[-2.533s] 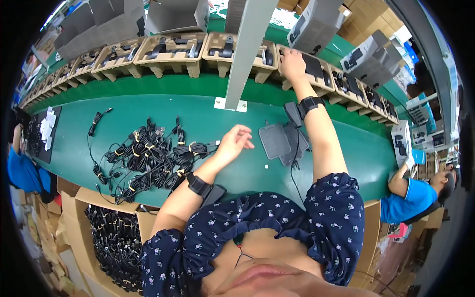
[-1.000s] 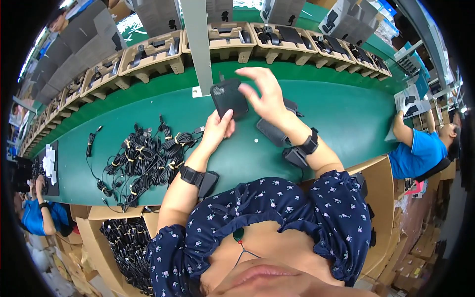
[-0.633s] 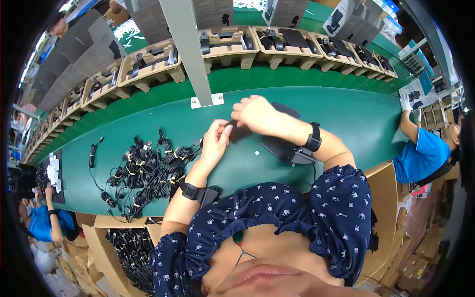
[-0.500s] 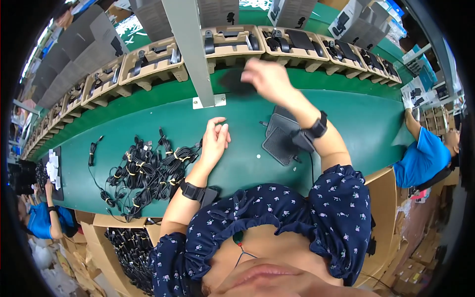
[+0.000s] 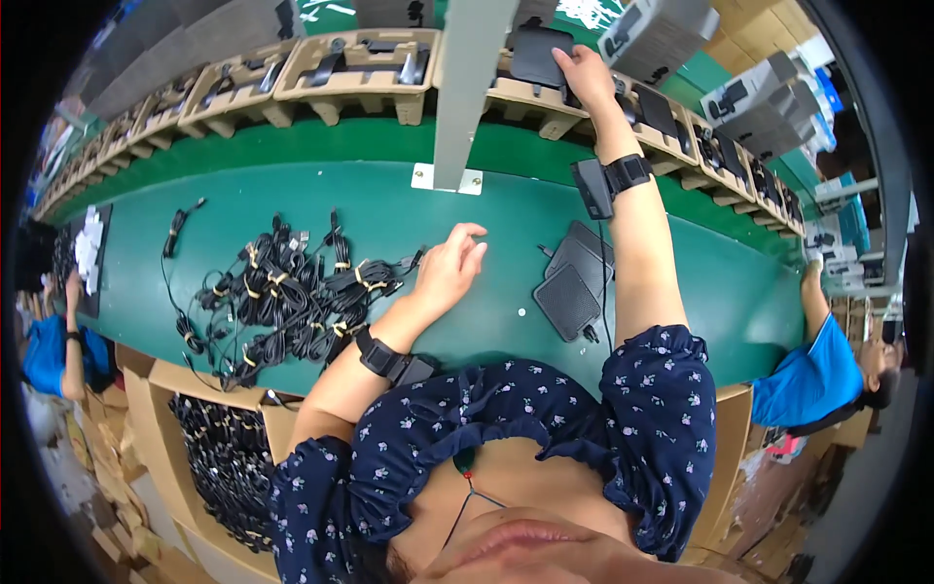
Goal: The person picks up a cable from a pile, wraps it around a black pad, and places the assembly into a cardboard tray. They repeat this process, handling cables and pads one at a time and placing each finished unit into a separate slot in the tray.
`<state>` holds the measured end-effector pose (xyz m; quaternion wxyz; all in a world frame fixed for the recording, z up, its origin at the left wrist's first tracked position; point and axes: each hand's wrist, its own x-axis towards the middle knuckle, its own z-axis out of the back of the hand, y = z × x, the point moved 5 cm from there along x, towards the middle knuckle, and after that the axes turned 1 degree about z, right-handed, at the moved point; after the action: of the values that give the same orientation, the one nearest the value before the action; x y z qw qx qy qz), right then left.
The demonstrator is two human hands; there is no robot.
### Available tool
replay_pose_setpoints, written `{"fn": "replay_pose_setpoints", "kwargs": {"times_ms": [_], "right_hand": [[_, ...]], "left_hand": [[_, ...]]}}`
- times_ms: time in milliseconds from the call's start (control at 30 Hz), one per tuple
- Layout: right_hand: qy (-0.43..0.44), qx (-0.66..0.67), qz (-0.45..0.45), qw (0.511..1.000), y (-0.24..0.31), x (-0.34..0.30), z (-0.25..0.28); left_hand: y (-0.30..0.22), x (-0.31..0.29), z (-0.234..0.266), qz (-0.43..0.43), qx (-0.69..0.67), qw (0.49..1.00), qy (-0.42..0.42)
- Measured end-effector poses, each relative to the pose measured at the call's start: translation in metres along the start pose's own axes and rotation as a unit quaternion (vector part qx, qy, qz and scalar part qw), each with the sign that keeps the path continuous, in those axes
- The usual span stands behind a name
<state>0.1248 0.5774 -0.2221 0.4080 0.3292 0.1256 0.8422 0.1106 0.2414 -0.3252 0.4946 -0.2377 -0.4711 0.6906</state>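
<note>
At the back row, my right hand (image 5: pixel 586 76) grips the edge of a flat black rectangular pad (image 5: pixel 541 54), which lies over a tan pulp tray (image 5: pixel 545 97). My left hand (image 5: pixel 452 268) is low over the green table, thumb and forefinger apart, with nothing in it. Just left of it spreads a heap of black cables (image 5: pixel 282 287) bundled with pale ties. Two more dark pads, one with a stitched-looking border (image 5: pixel 567 304) and another partly under it (image 5: pixel 581 255), lie on the table below my right forearm.
A grey metal post (image 5: pixel 459 117) rises from the table between my hands. Filled tan trays (image 5: pixel 360 88) line the raised back ledge, with grey boxes (image 5: pixel 662 34) behind. A carton of black cables (image 5: pixel 222 467) stands at lower left. People in blue work at both sides.
My right hand has carried the black pad up and rightward, from in front of the ledge to over a tray. My left hand has shifted little and holds nothing in both frames.
</note>
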Motion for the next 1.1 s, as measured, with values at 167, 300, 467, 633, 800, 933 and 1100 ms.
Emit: {"fn": "replay_pose_setpoints", "kwargs": {"times_ms": [167,300,467,633,800,933,1100], "right_hand": [[-0.159,0.021,0.098,0.982,0.023,-0.068,0.029],[-0.07,0.314,0.113,0.94,0.103,-0.165,0.042],[0.101,0.17,0.43,0.881,0.203,-0.235,0.028],[0.288,0.123,0.457,0.833,0.23,-0.262,-0.036],[0.403,0.113,0.406,0.812,0.244,-0.273,-0.056],[0.305,0.15,0.355,0.871,0.222,-0.256,-0.043],[0.302,0.314,0.075,0.897,0.163,-0.217,-0.01]], "left_hand": [[-0.007,0.002,-0.003,-0.025,0.004,1.0,-0.008],[0.0,-0.003,0.003,-0.006,0.031,0.999,-0.022],[-0.002,0.003,0.0,-0.107,0.155,0.979,-0.077],[0.016,0.014,-0.025,-0.093,0.097,0.99,0.049],[-0.002,0.001,-0.005,-0.077,0.121,0.989,0.043],[0.017,0.015,-0.022,-0.115,0.161,0.98,-0.013],[-0.006,0.002,0.0,0.019,0.01,0.999,0.031]]}}
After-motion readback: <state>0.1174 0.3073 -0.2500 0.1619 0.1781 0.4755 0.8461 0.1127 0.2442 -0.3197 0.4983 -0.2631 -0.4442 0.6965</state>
